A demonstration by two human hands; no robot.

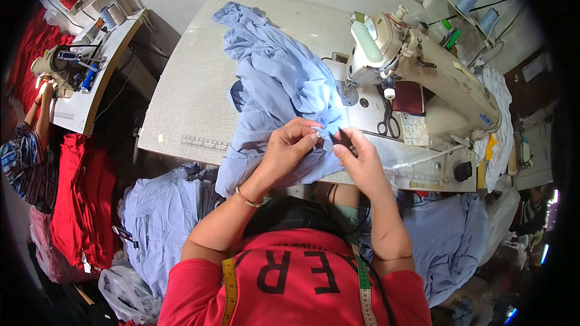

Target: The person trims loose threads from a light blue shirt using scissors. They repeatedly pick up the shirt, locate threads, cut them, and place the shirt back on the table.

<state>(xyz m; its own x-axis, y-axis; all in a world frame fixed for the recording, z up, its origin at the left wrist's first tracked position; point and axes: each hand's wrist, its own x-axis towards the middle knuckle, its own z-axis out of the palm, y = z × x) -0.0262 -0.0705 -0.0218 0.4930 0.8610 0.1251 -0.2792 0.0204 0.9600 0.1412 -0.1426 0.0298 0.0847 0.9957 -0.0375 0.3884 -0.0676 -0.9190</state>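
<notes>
A light-blue garment (266,78) lies crumpled across the sewing table, its lower part hanging over the near edge. My left hand (291,148) pinches a fold of it near the table's front, thumb against fingers, with a small whitish bit at the fingertips that I cannot make out. Close beside it, my right hand (361,160) grips the same gathered cloth between thumb and forefinger. Something dark shows between those right fingers, too small to name. Just beyond my hands stands the sewing machine (393,54), its needle area to the right of the garment.
Black-handled scissors (388,122) lie beside a dark red pad (408,97) on the table. Blue thread cones (467,0) stand at the back right. More light-blue cloth (160,223) hangs below, left and right. At far left, another person's hand (46,92) works at a second machine.
</notes>
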